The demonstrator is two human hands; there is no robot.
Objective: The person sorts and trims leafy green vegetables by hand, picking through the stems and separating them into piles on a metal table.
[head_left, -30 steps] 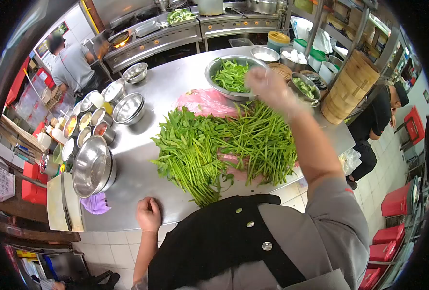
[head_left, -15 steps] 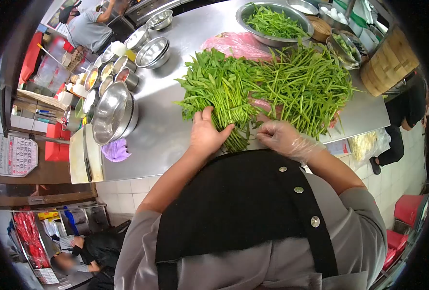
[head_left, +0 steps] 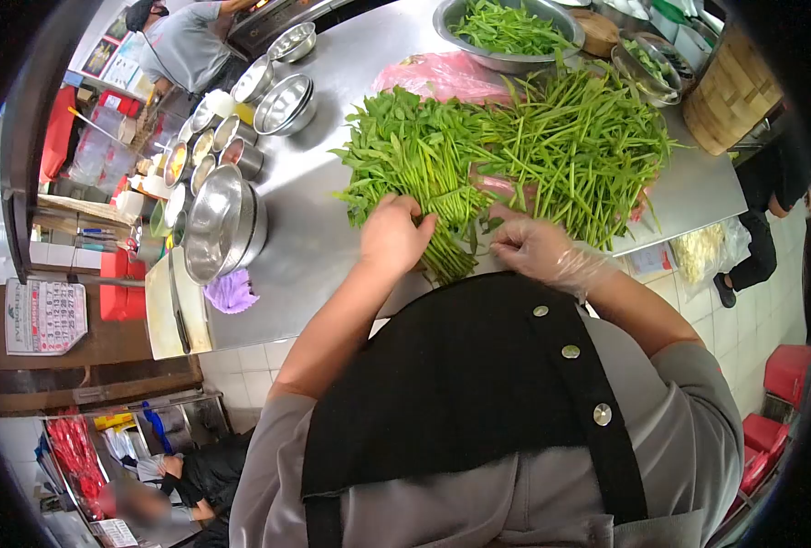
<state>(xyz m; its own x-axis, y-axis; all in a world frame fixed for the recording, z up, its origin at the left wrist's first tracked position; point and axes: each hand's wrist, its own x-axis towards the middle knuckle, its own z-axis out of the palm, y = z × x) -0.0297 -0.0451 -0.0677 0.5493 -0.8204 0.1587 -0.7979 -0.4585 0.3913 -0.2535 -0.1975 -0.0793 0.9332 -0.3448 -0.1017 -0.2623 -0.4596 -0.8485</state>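
Head view: we see loose cut greens in the steel bowl, while the leafy stalks and tangled stems lie outside it, near the desk's near edge. Our bare left hand curls against the leafy stalks; our gloved right hand is bunched narrow beside them. We cannot tell whether either grips anything. The bowl's far side is cut off; pink plastic is partly hidden.

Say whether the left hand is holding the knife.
No, the left hand is on the greens, and the knife lies on the cutting board.
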